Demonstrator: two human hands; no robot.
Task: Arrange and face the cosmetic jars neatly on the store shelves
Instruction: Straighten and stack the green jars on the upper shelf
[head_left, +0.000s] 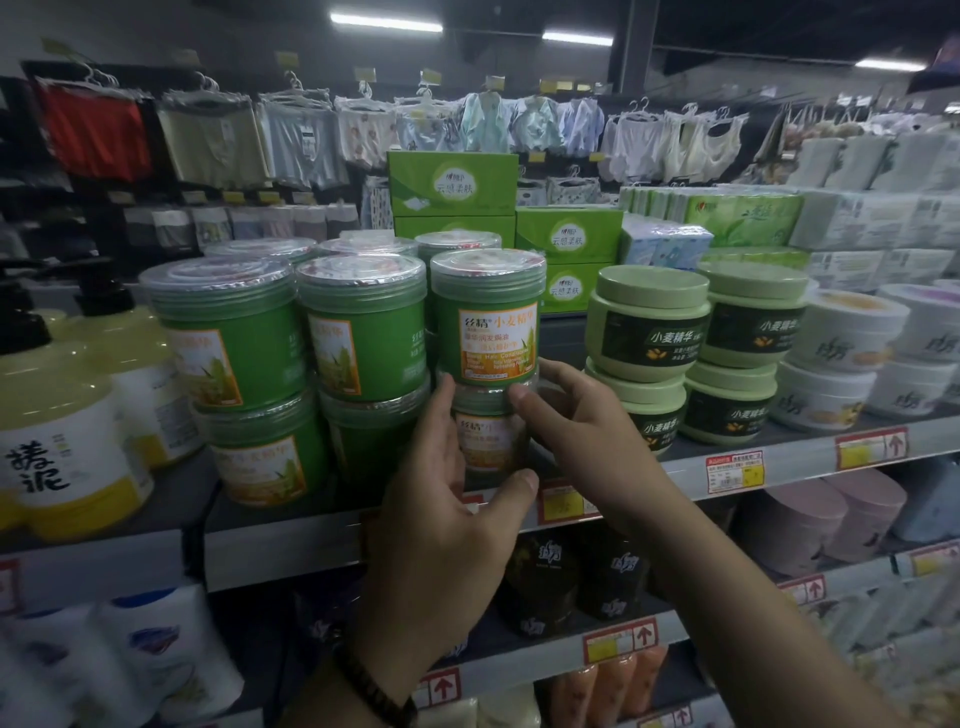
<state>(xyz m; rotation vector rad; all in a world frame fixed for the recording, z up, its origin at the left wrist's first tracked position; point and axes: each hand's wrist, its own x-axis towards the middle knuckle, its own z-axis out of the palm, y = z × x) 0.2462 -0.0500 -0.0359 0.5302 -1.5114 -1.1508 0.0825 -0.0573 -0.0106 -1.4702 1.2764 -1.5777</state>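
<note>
- Gripping it from both sides, two hands held the lower green cylindrical plastic jar, which had a clear ridged lid and an orange-edged label. It stood at the front of the grey metal shelf.
- The left hand curled round the jar's left side, with its thumb lying across the front near the base. A black beaded bracelet circled that wrist.
- The right hand closed on the jar's right side. Its thumb tip pressed the lid band and its fingers wrapped toward the back.
- Directly above the grip, the upper green jar sat upright on the held one, label facing forward.
- Just left of the grip stood matching green jar stacks, two high, with their labels turned partly aside.
- Well to the left were yellow-and-white pump bottles with black pumps.
- Right of the grip, squat pale green jars with dark labels were stacked two high. Round white tubs stood beyond them.
- Below the grip, red-and-yellow price tags lined the shelf edge.
- Behind and above the grip were bright green cardboard boxes and hanging garments.
</note>
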